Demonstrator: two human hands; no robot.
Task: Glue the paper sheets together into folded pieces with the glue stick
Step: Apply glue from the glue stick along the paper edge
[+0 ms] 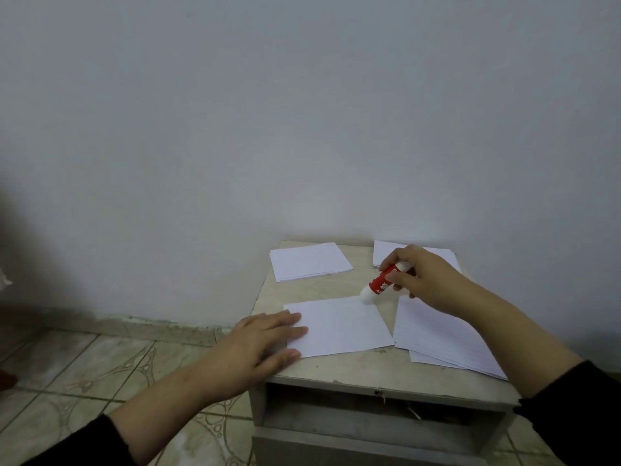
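Glue stick [381, 283]: red barrel, white tip angled down onto far right corner of single paper sheet [342, 326], placed to start a glue line along an edge. Held in right hand [420, 277], grip closed around barrel, fingers curled over upper end, likely for pressure and steering. Left hand [265, 334] laid flat, fingers straight, pressing near left part of same sheet, holding nothing; apparently pinning paper so dragging tip cannot shift or wrinkle it. Sheet centred on surface [336, 369], within reach of both hands. Loose stack [443, 338] just right of sheet, partly under right forearm, probably supply for next layers. Two smaller stacks at far edge: one far left [309, 262], one far right [381, 253] partly hidden behind right hand; whether folded, cannot tell. Gluing judged just beginning.
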